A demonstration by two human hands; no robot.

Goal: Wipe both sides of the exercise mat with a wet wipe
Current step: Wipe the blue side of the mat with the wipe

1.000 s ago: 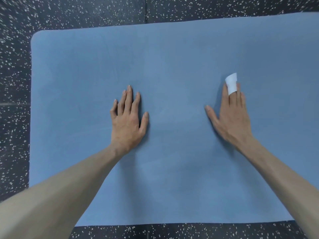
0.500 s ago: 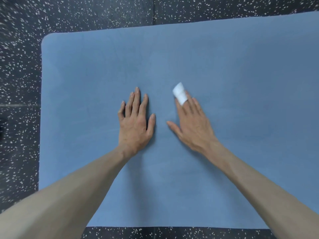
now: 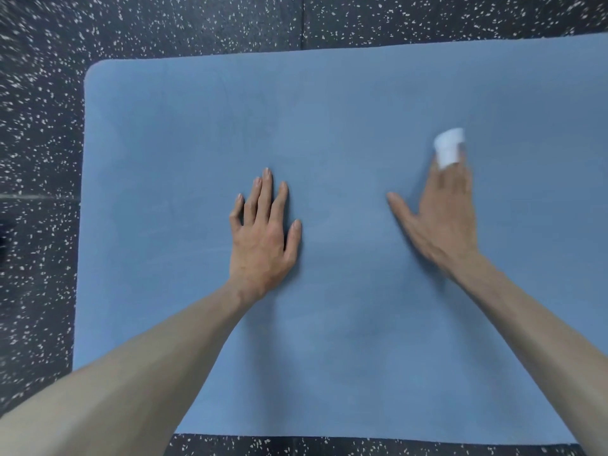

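The right hand (image 3: 441, 218) was smeared by motion blur, so its fingers (image 3: 455, 179) ran together and their outlines were hard to make out. A folded white wipe (image 3: 448, 148) stuck out past those fingertips; most of it lay hidden under the fingers, and how it was pinned there could not be told, only that the fingers lay long and close together over it with the thumb spread wide to the left. Both forearms were cut off by the lower corners of the view.

The blue mat (image 3: 164, 225) lay flat on the floor (image 3: 39, 159), its rounded far-left corner, left edge and near edge in view, while its right side ran out of the picture. The left hand (image 3: 263, 238) rested palm down near the middle of the mat, fingers straight and slightly fanned, holding nothing. The two hands were well apart, with bare mat between them and broad bare mat to the left and toward the far edge.

The floor was dark with pale speckles, and a seam crossed it beyond the mat.
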